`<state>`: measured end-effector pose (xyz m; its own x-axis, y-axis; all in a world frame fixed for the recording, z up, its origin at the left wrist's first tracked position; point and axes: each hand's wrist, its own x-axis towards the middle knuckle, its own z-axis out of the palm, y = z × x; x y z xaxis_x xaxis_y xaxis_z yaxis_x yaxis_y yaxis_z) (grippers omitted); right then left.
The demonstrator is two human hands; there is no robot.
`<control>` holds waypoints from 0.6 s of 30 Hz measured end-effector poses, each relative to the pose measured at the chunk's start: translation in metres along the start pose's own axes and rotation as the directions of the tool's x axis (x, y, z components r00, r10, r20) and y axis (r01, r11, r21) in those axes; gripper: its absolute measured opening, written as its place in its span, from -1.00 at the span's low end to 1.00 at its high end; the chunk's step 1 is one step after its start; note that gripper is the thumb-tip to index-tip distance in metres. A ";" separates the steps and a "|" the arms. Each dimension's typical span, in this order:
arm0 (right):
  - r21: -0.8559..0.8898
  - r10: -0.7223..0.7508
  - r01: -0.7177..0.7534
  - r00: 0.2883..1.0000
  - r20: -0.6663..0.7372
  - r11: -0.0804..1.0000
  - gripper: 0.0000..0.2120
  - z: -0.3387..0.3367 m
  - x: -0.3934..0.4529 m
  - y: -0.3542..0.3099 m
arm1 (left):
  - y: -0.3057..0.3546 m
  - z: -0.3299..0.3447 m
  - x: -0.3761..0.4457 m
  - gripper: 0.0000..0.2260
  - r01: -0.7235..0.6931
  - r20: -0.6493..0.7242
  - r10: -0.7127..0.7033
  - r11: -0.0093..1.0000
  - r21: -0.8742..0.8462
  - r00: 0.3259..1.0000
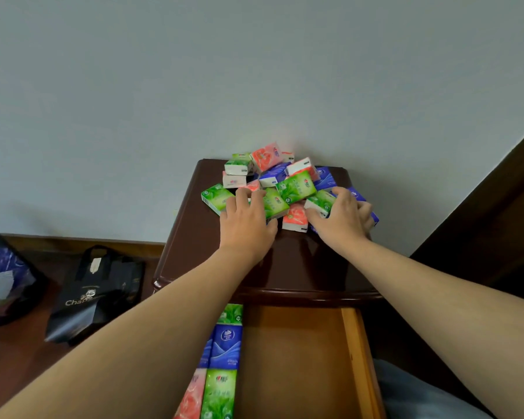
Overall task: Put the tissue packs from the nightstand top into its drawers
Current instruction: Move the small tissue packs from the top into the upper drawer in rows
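The left hand (248, 225) lay palm down on the near edge of the pile of tissue packs (285, 182), its fingers spread and slightly curled over a green pack (274, 204); whether it had closed a grip on that pack could not be told. The right hand (342, 219) was cupped over the right side of the pile, thumb against the end of another green pack (319, 204) and fingers bent around a blue pack (357, 196) at the pile's right edge. Its fingers were half closed around these packs, but a firm hold could not be confirmed.

Between the two hands a pink pack (295, 217) lay at the front of the heap. Further back, green, pink, blue and white packs were heaped loosely against the wall (254, 71), some tilted on others. The whole pile sat on the rear half of the nightstand (285, 267), a dark glossy wooden surface, whose front half was bare.

Below the nightstand top, the upper drawer (297, 358) stood pulled out toward the person. Along its left side, partly hidden by the left forearm, packs lay flat in rows: a green one at the back, then a blue pack in the drawer (226, 346), with a green and a pink one nearest.

On the floor to the left stood a black paper bag (97, 294), and a blue plastic bag (3, 273) at the frame's edge.
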<state>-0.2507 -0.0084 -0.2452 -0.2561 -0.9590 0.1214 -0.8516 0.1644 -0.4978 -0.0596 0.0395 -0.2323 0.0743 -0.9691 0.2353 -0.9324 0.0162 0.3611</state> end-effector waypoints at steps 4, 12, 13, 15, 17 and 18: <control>0.020 0.016 -0.017 1.000 0.025 1.000 -0.25 0.002 0.004 0.004 | 0.002 0.006 0.009 -0.40 0.039 0.012 -0.038 0.988 -0.150 0.999; 0.162 -0.150 0.162 0.985 -0.084 0.973 -0.17 -0.017 -0.018 0.021 | -0.001 0.002 -0.012 -0.35 -0.001 -0.038 -0.008 0.975 -0.222 0.999; 0.214 -0.183 0.195 0.980 -0.077 0.957 -0.18 -0.021 -0.024 0.023 | -0.003 0.000 -0.021 -0.37 -0.013 -0.055 0.002 0.979 -0.206 0.999; 0.361 -0.244 0.245 0.969 -0.052 0.900 -0.23 -0.027 -0.041 0.025 | -0.008 -0.004 -0.041 -0.39 -0.001 -0.074 -0.019 0.966 -0.259 0.997; 0.488 -0.270 0.243 0.963 -0.015 0.838 -0.27 -0.032 -0.062 0.025 | -0.013 -0.008 -0.064 -0.40 0.032 -0.088 -0.068 0.934 -0.355 0.994; 0.533 -0.265 0.216 0.964 0.016 0.818 -0.30 -0.034 -0.074 0.025 | -0.015 -0.010 -0.076 -0.41 0.037 -0.101 -0.082 0.922 -0.386 0.992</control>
<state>-0.2681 0.0747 -0.2377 -0.0143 -0.9719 0.2349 -0.5081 -0.1953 -0.8389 -0.0476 0.1157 -0.2467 0.1858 -0.9374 0.2947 -0.7203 0.0740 0.6897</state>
